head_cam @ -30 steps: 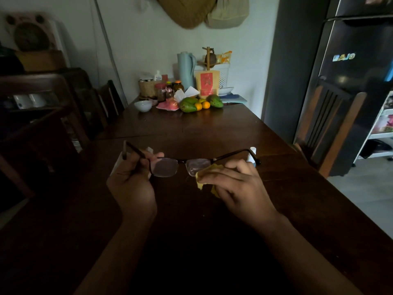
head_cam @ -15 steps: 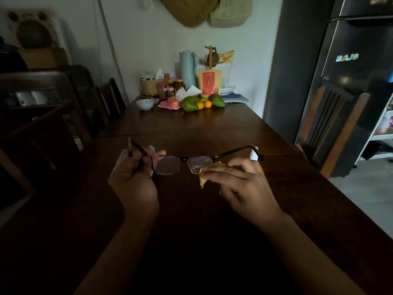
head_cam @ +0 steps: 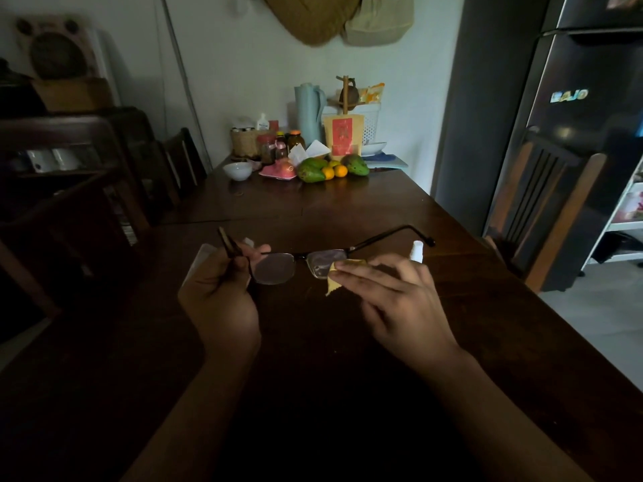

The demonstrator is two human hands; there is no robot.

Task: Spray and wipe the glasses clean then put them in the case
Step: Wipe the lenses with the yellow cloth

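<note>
At the centre of the frame, a person wipes the glasses (head_cam: 302,264) above a dark table (head_cam: 348,210). The left hand (head_cam: 221,290) clamps its fingers on one temple; the right hand (head_cam: 396,297) pinches a yellow cloth (head_cam: 335,278) against the right-side lens. Next, it seems, comes the other lens, with gentle pressure. No case is clearly identifiable.

The right hand (head_cam: 400,300) and yellow cloth (head_cam: 342,273) cover part of the glasses' (head_cam: 299,264) right lens. A pale object (head_cam: 201,255) behind the left hand (head_cam: 219,293) is mostly hidden. Both forearms run off the bottom edge.
</note>
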